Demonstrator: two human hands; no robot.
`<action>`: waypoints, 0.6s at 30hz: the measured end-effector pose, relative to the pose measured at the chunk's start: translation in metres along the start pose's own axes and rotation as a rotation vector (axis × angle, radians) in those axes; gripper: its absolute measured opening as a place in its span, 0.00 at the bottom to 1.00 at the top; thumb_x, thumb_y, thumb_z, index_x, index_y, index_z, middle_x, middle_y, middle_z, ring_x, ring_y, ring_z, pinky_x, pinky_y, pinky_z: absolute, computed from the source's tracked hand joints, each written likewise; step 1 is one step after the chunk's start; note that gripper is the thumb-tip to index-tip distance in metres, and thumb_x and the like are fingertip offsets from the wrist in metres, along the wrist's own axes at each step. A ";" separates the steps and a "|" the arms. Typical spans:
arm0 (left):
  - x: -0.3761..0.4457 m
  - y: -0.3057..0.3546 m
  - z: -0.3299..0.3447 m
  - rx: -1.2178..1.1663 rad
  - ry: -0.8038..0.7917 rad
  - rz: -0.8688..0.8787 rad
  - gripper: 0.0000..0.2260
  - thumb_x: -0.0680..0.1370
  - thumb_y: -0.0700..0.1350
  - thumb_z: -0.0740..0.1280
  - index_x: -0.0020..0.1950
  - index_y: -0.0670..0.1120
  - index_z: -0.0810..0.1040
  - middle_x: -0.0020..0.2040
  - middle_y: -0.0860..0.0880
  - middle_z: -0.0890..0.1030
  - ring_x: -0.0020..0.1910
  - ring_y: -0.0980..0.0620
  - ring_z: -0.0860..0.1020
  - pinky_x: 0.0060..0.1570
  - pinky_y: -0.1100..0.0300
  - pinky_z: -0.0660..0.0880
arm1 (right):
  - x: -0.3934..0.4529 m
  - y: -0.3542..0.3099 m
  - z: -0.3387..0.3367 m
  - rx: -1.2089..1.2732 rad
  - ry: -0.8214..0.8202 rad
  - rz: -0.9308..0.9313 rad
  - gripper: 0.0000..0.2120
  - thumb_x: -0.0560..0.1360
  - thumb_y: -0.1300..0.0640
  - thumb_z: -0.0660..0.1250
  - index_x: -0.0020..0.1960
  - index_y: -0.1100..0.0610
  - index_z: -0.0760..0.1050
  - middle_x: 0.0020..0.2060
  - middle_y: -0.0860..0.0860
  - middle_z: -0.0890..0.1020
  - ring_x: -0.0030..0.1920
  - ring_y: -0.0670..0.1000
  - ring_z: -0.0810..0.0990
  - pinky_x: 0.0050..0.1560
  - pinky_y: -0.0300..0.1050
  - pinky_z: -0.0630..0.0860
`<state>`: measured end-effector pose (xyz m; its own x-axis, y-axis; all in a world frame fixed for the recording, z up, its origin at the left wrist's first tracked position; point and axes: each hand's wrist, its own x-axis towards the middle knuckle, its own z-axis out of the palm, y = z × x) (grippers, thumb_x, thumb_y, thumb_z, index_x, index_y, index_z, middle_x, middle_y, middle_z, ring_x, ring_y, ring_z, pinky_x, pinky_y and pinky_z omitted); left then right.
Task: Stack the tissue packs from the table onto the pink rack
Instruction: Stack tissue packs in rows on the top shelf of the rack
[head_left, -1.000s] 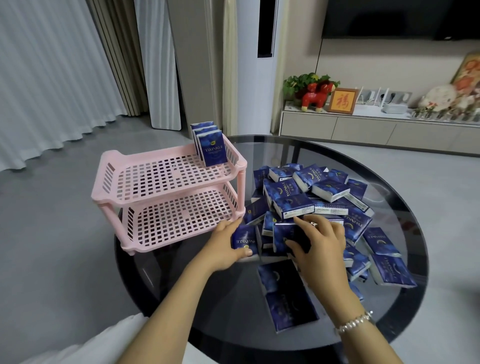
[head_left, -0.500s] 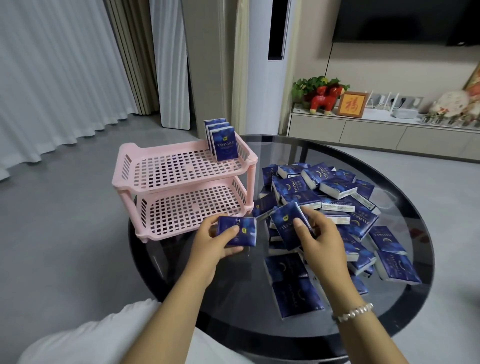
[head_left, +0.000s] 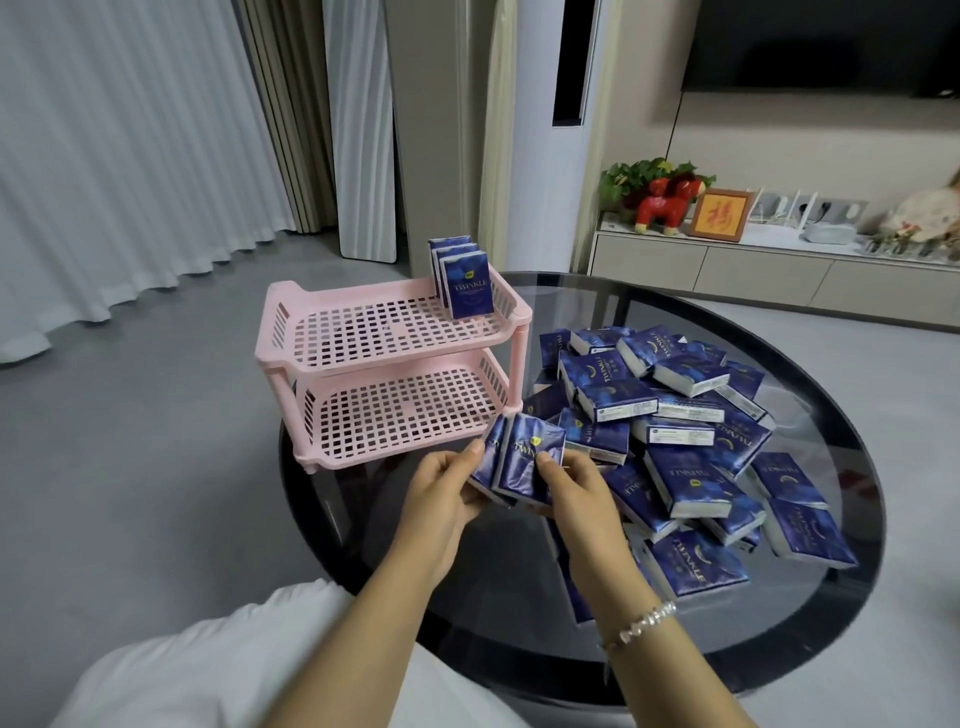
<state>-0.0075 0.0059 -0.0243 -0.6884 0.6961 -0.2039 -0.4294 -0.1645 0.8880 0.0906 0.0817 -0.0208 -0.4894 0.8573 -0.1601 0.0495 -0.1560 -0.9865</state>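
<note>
Two "TWINKLE" packs (head_left: 524, 460) clasped between left hand (head_left: 441, 499), right hand (head_left: 576, 493).

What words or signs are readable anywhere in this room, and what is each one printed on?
"TWINKLE": front tissue pack standing on the pink rack.
"TWINKLE": the pack held in both hands.
"TWINKLE": several packs in the pile on the table.
A single red Chinese character: framed picture on the cabinet.
White side labels on the piled packs: too small to read.
</note>
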 end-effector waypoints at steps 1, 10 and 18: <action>-0.001 -0.001 -0.001 0.053 -0.012 0.007 0.10 0.76 0.45 0.67 0.50 0.40 0.70 0.50 0.38 0.80 0.47 0.45 0.80 0.55 0.45 0.76 | 0.000 -0.001 0.000 -0.001 -0.002 0.001 0.08 0.78 0.54 0.63 0.53 0.56 0.75 0.47 0.53 0.82 0.48 0.52 0.81 0.54 0.54 0.78; -0.008 -0.005 -0.007 0.388 -0.183 0.009 0.14 0.73 0.52 0.72 0.57 0.51 0.80 0.53 0.48 0.84 0.55 0.48 0.82 0.60 0.42 0.75 | -0.006 -0.005 -0.010 -0.110 -0.126 -0.022 0.09 0.75 0.55 0.67 0.54 0.54 0.75 0.46 0.57 0.82 0.45 0.51 0.82 0.46 0.43 0.77; -0.015 -0.005 -0.002 0.320 -0.146 0.006 0.07 0.80 0.41 0.64 0.54 0.47 0.79 0.52 0.46 0.84 0.52 0.49 0.82 0.59 0.46 0.77 | -0.025 -0.012 -0.063 -0.474 0.041 -0.177 0.10 0.73 0.54 0.70 0.53 0.55 0.79 0.38 0.48 0.81 0.36 0.43 0.78 0.36 0.36 0.72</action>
<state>0.0033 -0.0051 -0.0268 -0.5895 0.7923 -0.1575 -0.2046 0.0422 0.9779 0.1566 0.0932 -0.0071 -0.4919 0.8705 0.0191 0.3633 0.2251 -0.9041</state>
